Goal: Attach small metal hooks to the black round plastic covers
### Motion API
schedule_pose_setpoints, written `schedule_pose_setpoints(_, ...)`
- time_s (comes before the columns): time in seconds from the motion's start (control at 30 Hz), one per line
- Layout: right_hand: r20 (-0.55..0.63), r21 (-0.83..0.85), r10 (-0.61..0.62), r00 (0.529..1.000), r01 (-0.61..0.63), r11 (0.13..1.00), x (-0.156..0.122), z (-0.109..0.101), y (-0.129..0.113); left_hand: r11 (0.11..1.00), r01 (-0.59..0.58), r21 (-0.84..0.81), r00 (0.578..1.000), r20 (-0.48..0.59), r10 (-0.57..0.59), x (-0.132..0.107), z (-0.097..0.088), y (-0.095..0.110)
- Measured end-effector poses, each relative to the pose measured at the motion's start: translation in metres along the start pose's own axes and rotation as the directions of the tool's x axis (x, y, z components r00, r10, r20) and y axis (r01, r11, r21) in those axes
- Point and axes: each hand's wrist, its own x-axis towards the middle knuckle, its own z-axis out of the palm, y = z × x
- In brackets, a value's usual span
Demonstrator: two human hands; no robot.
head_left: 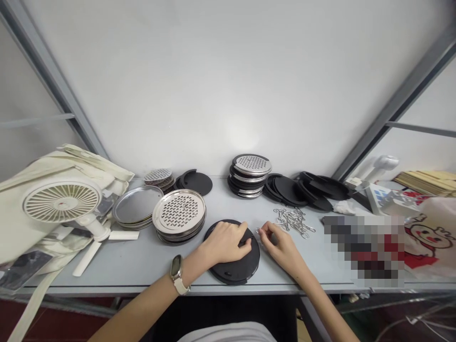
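My left hand [230, 241] presses down on a black round plastic plate [233, 271] at the table's front, with its fingers bent over the plate and the far fingertips hidden. Just right of the plate, my right hand [280, 244] pinches a small metal wire clip [258, 231] between thumb and fingertips. A loose pile of similar wire clips [292, 219] lies behind the right hand. To the left of the black plate stands a stack of round metal grater discs [180, 212], the top one full of toothed holes.
Plain metal discs [138, 205] are stacked farther left, near a white fan [64, 202] and a cream bag [21, 209]. Along the back stand black-rimmed graters [251, 165] in a pile and several black plates [290, 190]. A printed plastic bag [432, 237] lies at the right.
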Motion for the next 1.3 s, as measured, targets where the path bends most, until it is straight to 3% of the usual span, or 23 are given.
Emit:
schedule_pose_setpoints(0.3, 0.130, -0.004, 0.008, 0.992, -0.007, 1.000, 0.006, 0.006, -0.011, 0.997, -0.068, -0.024, 0.998, -0.002, 0.068, -0.001, -0.003, -0.002)
schedule_pose_setpoints(0.57, 0.146, -0.075, -0.035, 0.989, 0.046, 0.996, 0.002, 0.005, -0.011, 0.997, -0.032, -0.069, 0.999, -0.011, 0.032, 0.000, -0.003, -0.002)
schedule_pose_setpoints(0.83, 0.158, -0.069, -0.056, 0.986, 0.068, 0.995, 0.001, 0.006, -0.009, 0.988, -0.138, -0.063, 0.990, -0.012, 0.137, -0.001, -0.007, -0.002)
schedule_pose_setpoints(1.3, 0.135, -0.083, -0.071, 0.988, 0.082, 0.993, 0.000, 0.005, -0.013, 0.988, -0.123, -0.092, 0.992, 0.011, 0.124, 0.000, -0.008, -0.001)
